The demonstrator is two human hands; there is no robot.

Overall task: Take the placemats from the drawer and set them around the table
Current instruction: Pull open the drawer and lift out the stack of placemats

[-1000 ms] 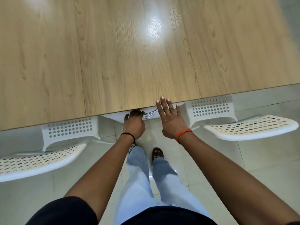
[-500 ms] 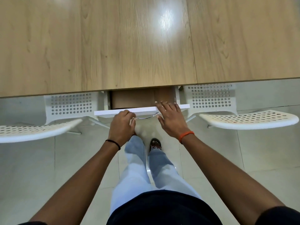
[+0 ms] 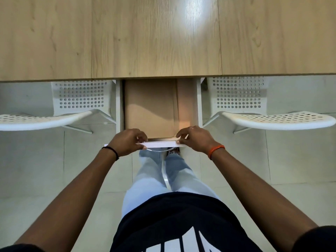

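The drawer [image 3: 120,106] is pulled out from under the table [image 3: 156,37]. Its white front is gripped at the left end by the left hand [image 3: 127,141] and at the right end by the right hand [image 3: 195,138], fingers curled over the top edge. Tan placemats [image 3: 151,108] lie flat inside the drawer.

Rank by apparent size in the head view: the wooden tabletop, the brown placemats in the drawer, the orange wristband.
1. Wooden tabletop, largest by far.
2. Brown placemats in the open drawer.
3. Orange wristband, smallest.
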